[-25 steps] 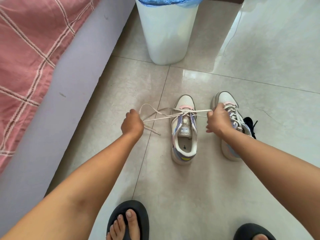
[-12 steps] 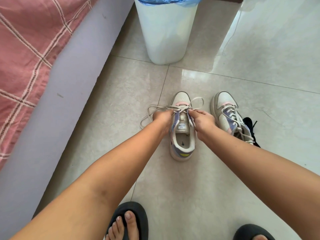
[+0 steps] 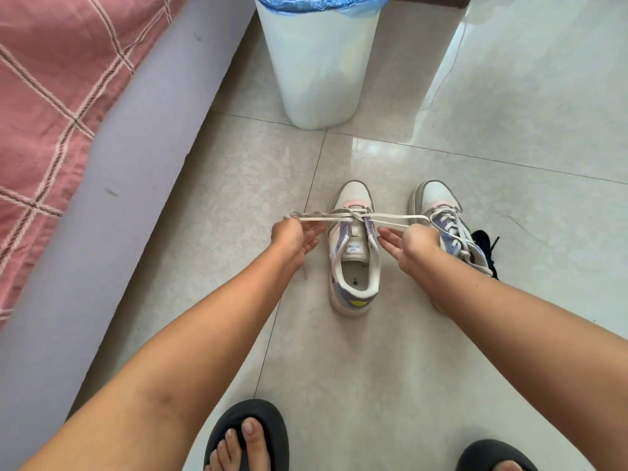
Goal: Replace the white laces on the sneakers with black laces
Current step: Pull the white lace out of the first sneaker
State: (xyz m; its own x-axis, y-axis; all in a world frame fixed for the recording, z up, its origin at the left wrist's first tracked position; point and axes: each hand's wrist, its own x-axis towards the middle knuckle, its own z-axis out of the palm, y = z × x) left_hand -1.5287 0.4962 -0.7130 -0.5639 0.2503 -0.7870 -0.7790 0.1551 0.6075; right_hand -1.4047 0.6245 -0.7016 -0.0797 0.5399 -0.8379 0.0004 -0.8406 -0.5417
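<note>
White plastic forms the waste bin [image 3: 321, 68], which stands on the tiled floor [image 3: 509, 137] beyond the shoes; a blue liner [image 3: 319, 3] is folded over its rim, and its contents cannot be seen because the mouth is cut off by the upper edge of the view. Nearer the person, the left sneaker [image 3: 353, 253] stands upright with its opening toward the camera; a small dark speck lies on the insole, too small to identify. Its white lace [image 3: 390, 218] is stretched sideways across the lower eyelets. The left hand [image 3: 294, 237] pinches one end of this lace between thumb and forefinger, the other fingers loosely extended; the right hand [image 3: 413, 244] grasps the other end in the same manner. The right sneaker [image 3: 445, 226] stands just beside the first, with white lacing in place, its heel hidden behind the right forearm. Black laces [image 3: 484, 239] lie against its outer side, largely concealed. Dark sandals [image 3: 249, 433] on the person's feet are cut off at the lower edge. At the left, a pink checked cover [image 3: 51, 96] lies over a lilac bed edge [image 3: 102, 215].
</note>
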